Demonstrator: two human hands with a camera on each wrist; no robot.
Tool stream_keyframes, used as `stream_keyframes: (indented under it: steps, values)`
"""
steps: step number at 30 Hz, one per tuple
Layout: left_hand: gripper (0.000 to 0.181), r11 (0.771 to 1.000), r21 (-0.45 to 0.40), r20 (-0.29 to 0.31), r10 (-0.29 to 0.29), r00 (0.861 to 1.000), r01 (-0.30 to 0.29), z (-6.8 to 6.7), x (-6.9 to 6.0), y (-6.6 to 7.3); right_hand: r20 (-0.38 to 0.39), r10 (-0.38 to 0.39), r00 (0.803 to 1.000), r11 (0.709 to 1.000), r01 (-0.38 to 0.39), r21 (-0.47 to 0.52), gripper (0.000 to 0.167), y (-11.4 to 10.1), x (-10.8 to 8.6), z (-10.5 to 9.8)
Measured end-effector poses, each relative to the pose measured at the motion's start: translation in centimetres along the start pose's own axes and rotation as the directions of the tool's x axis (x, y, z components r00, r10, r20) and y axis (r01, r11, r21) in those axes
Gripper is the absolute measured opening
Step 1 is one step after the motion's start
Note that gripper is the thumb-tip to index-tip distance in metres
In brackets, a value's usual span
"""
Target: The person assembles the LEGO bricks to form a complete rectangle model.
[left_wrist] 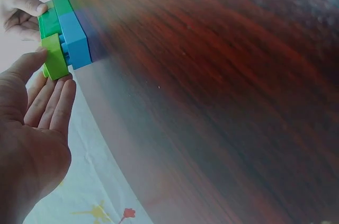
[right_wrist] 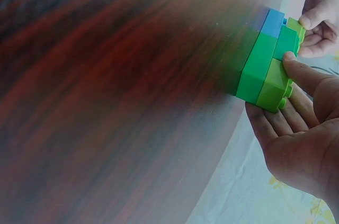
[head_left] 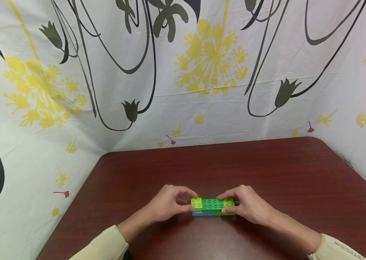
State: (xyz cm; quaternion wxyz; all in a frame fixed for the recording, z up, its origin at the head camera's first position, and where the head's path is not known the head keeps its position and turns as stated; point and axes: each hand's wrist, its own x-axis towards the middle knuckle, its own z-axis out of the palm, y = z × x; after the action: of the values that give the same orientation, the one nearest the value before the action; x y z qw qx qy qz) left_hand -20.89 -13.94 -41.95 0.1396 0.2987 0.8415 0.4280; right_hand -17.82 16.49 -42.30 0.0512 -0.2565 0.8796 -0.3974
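Two layers of bricks stand on the table. Below are a blue brick (head_left: 202,213) (left_wrist: 78,44) at left and a green brick (right_wrist: 256,68) at right; on top, a darker green brick (head_left: 212,204) lies between two lime bricks. My left hand (head_left: 169,203) (left_wrist: 39,128) pinches the left lime brick (head_left: 196,204) (left_wrist: 55,57) between thumb and fingers; in the left wrist view that brick sits slightly tilted, with blue studs showing under it. My right hand (head_left: 251,204) (right_wrist: 304,128) pinches the right lime brick (right_wrist: 274,85), which lies flush on the green one.
The dark red-brown table (head_left: 202,166) has rounded far corners. A white cloth (head_left: 166,83) with yellow, grey and red plant prints hangs behind it and along both sides.
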Motion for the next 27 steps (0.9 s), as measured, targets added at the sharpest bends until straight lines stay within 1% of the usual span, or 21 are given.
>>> stream_keyframes:
  steps: [10,27]
  values:
    - [0.027,1.0,-0.025,-0.004,0.017,1.0,-0.017,0.29,-0.15,-0.21,-0.001,-0.009,1.0,1.0,0.009,0.01,0.03,0.04,0.02,0.04]
    - [0.027,1.0,-0.027,-0.002,-0.003,1.0,0.003,0.35,-0.13,-0.2,-0.008,-0.01,1.0,1.0,0.01,0.004,0.03,0.02,0.03,0.1]
